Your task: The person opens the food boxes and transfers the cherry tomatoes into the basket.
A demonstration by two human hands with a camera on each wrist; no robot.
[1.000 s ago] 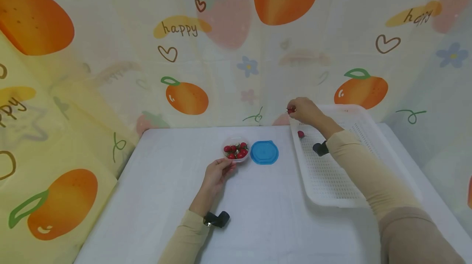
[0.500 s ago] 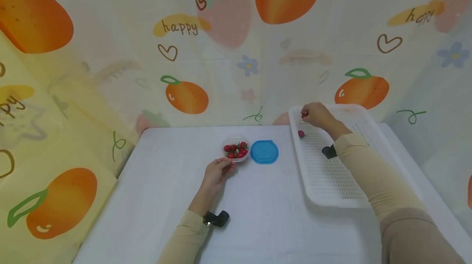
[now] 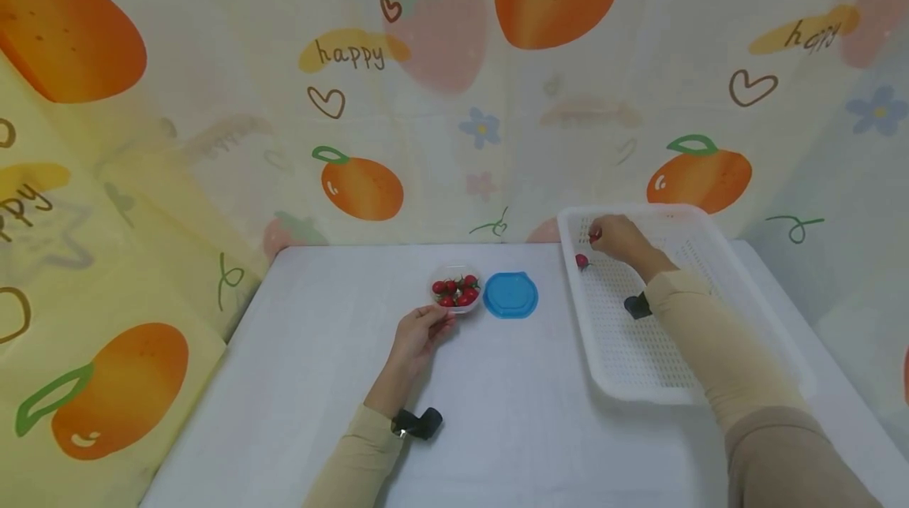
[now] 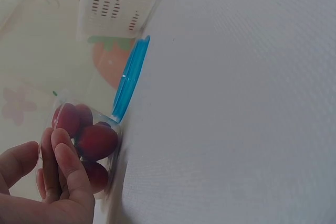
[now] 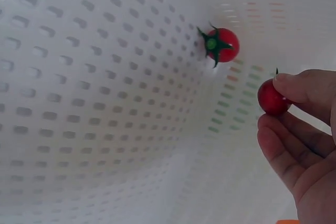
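Observation:
In the right wrist view my right hand (image 5: 310, 129) pinches a red cherry tomato (image 5: 273, 98) between thumb and fingertips, inside the white perforated basket (image 3: 639, 395). Another cherry tomato (image 5: 224, 45), with a green star-shaped calyx, rests against the basket's side wall, apart from the held one. My left hand (image 3: 420, 332) grips the near edge of a small clear plastic container (image 3: 454, 268) on the table. Several cherry tomatoes (image 4: 98, 142) sit in the container, partly hidden by the fingers in the left wrist view.
A blue lid (image 3: 510, 295) lies on the table (image 3: 497, 429) between container and basket. Behind the table hangs a fruit-print cloth (image 3: 426, 121). Dark wrist cameras are strapped to the left wrist (image 3: 417, 423) and the right wrist (image 3: 637, 306).
My right hand has moved from the basket's far left rim rightward and down into the basket, still holding the cherry tomato. The left hand stays at the container.

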